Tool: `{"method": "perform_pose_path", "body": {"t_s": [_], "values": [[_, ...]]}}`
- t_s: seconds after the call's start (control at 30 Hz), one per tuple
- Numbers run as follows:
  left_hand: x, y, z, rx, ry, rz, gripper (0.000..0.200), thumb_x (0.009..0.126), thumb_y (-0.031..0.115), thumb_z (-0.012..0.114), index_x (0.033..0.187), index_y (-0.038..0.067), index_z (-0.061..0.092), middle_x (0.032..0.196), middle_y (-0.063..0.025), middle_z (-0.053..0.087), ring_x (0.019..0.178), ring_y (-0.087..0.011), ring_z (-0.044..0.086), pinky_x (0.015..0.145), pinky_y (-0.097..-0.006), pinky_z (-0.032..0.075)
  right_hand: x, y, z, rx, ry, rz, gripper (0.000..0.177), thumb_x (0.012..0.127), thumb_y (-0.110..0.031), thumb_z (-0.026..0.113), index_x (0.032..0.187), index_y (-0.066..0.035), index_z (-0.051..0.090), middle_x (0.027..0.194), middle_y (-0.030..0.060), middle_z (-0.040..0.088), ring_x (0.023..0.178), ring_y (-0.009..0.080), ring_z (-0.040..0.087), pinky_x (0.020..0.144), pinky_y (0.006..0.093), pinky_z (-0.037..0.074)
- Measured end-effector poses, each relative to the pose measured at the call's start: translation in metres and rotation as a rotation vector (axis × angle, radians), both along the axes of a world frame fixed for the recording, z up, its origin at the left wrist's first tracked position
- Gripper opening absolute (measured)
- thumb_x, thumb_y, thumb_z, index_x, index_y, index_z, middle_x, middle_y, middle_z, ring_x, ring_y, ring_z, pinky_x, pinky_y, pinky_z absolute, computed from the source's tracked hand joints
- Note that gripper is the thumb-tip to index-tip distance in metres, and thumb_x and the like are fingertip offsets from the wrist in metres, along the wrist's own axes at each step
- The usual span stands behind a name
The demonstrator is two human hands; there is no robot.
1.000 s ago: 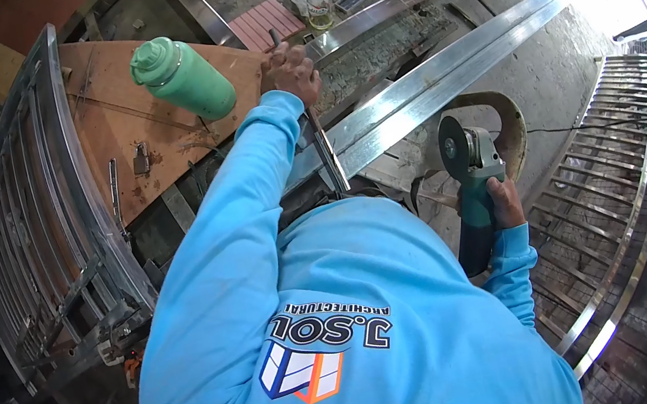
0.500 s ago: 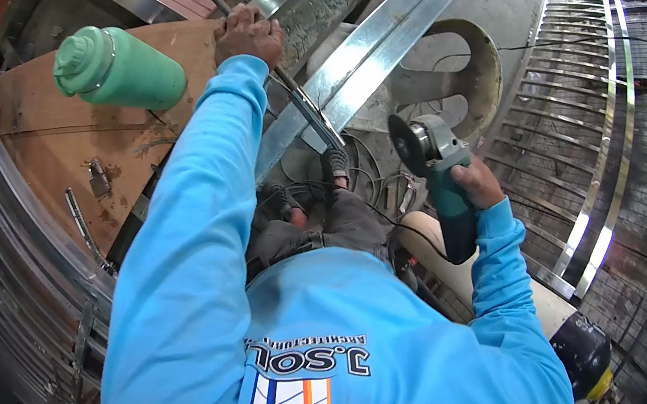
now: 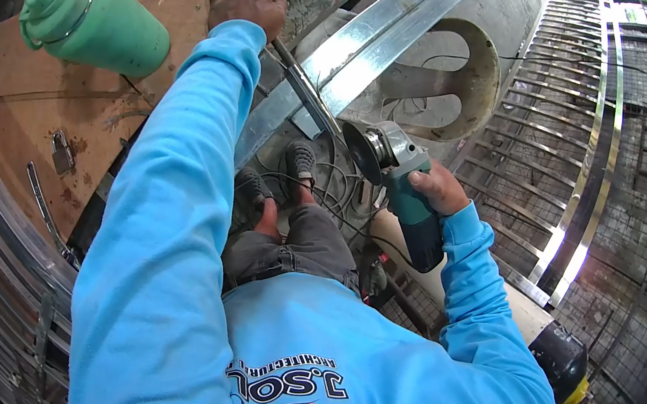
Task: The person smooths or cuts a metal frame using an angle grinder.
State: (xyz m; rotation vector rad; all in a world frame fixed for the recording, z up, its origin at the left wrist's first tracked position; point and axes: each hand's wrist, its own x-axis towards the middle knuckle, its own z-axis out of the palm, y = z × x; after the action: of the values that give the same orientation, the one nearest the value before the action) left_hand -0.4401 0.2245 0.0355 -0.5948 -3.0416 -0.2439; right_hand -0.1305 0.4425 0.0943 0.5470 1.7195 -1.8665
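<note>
My left hand (image 3: 249,3) is wrapped around a dark metal bar (image 3: 286,57), which slants down across the shiny metal channels (image 3: 368,64). In my right hand (image 3: 441,188) is a teal angle grinder (image 3: 411,208), its fingers closed round the body. The grinder's dark disc (image 3: 362,154) faces left, right by the bar's lower end. A power cord trails from the tool toward my legs.
A green bottle (image 3: 112,31) lies over the wooden board (image 3: 14,118), with a padlock (image 3: 62,151) below it. An overturned-looking plastic stool (image 3: 482,70) is beyond the grinder. Metal grilles (image 3: 550,110) stand at right; a gas cylinder (image 3: 561,359) is at lower right.
The grinder in my right hand has moved left, so its disc is now close to the bar's end. My left hand keeps its grip on the bar; the view has shifted slightly.
</note>
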Motion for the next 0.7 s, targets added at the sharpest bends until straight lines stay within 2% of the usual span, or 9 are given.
{"method": "perform_pose_path", "body": {"t_s": [0.43, 0.7], "values": [[-0.004, 0.0, -0.016, 0.0, 0.079, -0.011, 0.042, 0.096, 0.039, 0.04, 0.113, 0.018, 0.073, 0.145, 0.0016, 0.047, 0.138, -0.0185, 0.036, 0.113, -0.0442, 0.025, -0.003, -0.003, -0.005, 0.004, 0.01, 0.025, 0.076, 0.079, -0.058, 0.069, 0.124, 0.001, 0.052, 0.103, 0.0092, 0.062, 0.09, 0.0168, 0.06, 0.078, 0.0302, 0.05], [-0.007, -0.001, -0.021, 0.016, 0.082, -0.019, 0.042, 0.096, 0.038, 0.039, 0.112, 0.019, 0.074, 0.144, -0.002, 0.048, 0.137, -0.0183, 0.037, 0.113, -0.0443, 0.026, -0.005, -0.008, -0.002, 0.03, 0.024, -0.006, 0.071, 0.08, -0.056, 0.069, 0.119, 0.001, 0.055, 0.098, 0.0096, 0.064, 0.085, 0.0176, 0.063, 0.074, 0.0302, 0.052]]}}
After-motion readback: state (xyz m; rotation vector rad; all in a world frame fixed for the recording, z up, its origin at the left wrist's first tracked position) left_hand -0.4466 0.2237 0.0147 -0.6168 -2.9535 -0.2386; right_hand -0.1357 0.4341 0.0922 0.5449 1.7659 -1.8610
